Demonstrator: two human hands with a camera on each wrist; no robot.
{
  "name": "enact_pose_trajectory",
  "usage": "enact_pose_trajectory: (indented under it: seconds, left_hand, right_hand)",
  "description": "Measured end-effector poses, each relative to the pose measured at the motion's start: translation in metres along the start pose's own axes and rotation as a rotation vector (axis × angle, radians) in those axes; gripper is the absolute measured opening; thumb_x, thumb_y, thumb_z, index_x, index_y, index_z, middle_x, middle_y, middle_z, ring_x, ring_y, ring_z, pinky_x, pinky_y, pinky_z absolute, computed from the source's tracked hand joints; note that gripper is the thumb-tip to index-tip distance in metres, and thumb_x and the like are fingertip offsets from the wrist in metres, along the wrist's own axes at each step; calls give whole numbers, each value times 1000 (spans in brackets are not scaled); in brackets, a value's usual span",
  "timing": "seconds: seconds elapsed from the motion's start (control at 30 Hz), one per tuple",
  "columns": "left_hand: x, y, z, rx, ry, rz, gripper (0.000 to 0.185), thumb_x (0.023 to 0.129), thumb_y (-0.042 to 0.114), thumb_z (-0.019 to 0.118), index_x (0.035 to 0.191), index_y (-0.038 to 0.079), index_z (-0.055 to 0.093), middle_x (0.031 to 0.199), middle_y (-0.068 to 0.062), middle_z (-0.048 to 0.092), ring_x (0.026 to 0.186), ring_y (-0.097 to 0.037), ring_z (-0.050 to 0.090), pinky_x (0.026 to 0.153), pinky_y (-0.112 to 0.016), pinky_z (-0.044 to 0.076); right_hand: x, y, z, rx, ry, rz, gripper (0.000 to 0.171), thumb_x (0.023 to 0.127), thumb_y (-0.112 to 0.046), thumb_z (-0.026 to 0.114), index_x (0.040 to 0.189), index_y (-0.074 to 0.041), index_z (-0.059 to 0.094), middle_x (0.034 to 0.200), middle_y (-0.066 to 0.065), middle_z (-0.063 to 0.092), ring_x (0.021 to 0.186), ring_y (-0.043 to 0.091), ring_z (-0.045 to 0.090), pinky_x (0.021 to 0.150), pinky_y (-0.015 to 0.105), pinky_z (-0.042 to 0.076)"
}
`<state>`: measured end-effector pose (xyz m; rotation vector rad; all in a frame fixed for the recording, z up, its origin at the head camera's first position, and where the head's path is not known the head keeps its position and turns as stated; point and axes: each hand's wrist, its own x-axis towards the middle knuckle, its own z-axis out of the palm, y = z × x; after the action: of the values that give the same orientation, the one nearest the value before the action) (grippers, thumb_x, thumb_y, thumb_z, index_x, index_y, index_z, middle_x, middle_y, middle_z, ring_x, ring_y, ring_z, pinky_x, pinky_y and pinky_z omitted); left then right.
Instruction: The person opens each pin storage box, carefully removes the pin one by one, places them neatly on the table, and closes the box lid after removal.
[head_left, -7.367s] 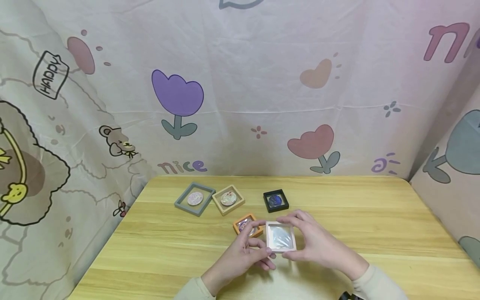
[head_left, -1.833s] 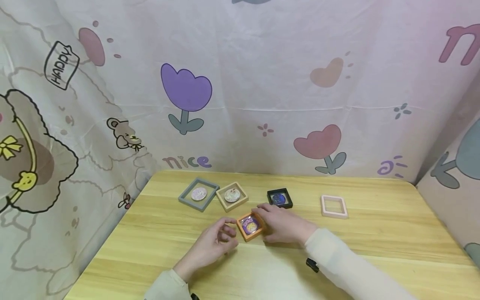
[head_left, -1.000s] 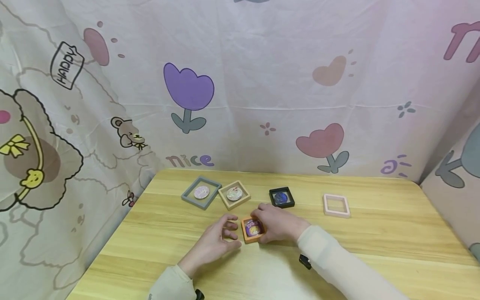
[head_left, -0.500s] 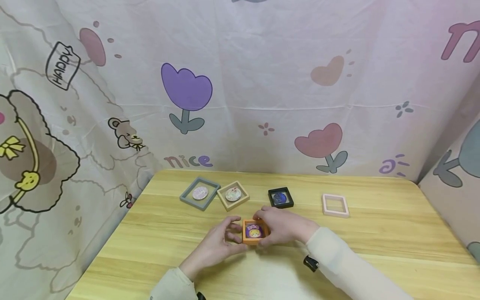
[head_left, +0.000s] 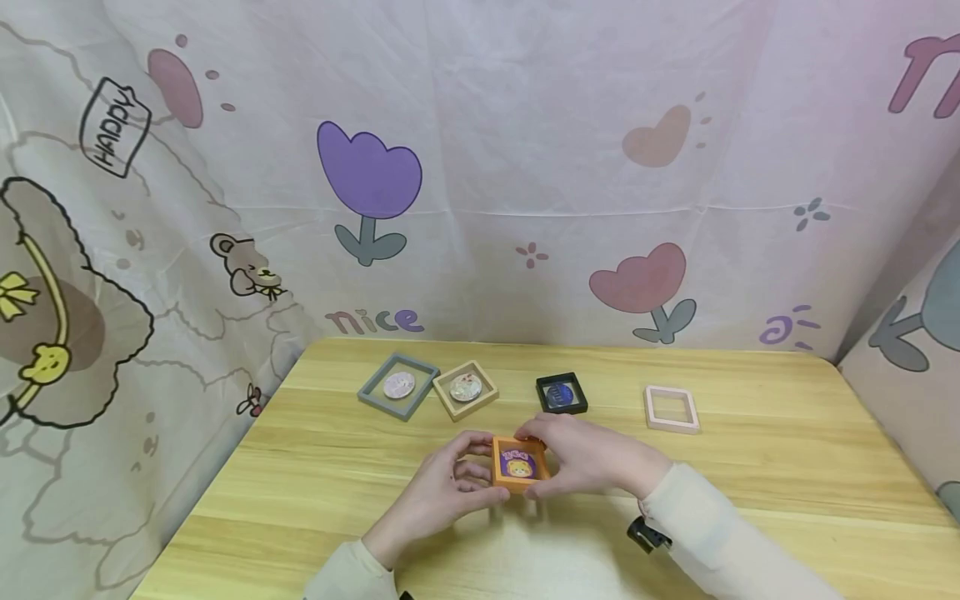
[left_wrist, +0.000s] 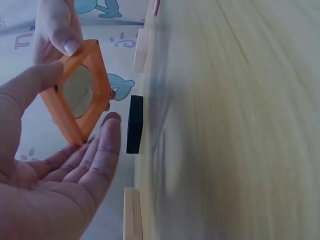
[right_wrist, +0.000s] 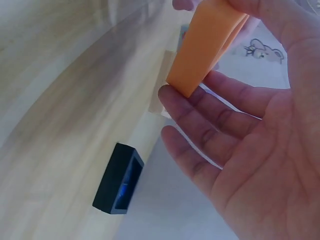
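Hands share one job: the left hand [head_left: 442, 492] and right hand [head_left: 592, 458] each pinch the orange display frame [head_left: 517, 463] with its cartoon badge, lifted just above the surface [head_left: 750, 467], and prying it open next calls, I judge, for steady thumbs.

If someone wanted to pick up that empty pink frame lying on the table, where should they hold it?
The pink frame lies flat on the table, apart from the black frame, with free space round it. Probably best to come from above and pinch two opposite outer edges, or one side bar through the open middle. It is square and shallow, so its flat parallel sides give a steady grip.
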<state>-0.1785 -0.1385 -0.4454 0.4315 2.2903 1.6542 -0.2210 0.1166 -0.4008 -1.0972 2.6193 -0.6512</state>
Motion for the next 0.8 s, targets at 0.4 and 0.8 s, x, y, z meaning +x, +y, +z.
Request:
enact_pose_trajectory:
  seconds: [0.4, 0.8]
  left_hand:
    - [-1, 9, 5, -53, 40, 23, 63, 80, 15, 96, 132, 4, 63, 127, -16, 71, 105, -22, 74, 92, -25, 66]
    - [2, 10, 13, -110, 1, 78, 58, 78, 6, 93, 126, -3, 61, 120, -17, 72, 102, -17, 73, 93, -25, 66]
  right_hand:
    - [-10, -12, -9, -7, -2, -88, 67, 80, -32, 82, 137, 0, 68, 115, 1, 71, 94, 5, 61, 86, 22, 59]
    - [-15, -15, -10, -9, 25, -181, 33, 81, -32, 81, 107, -11, 78, 85, -6, 66, 74, 1, 55, 63, 11, 46]
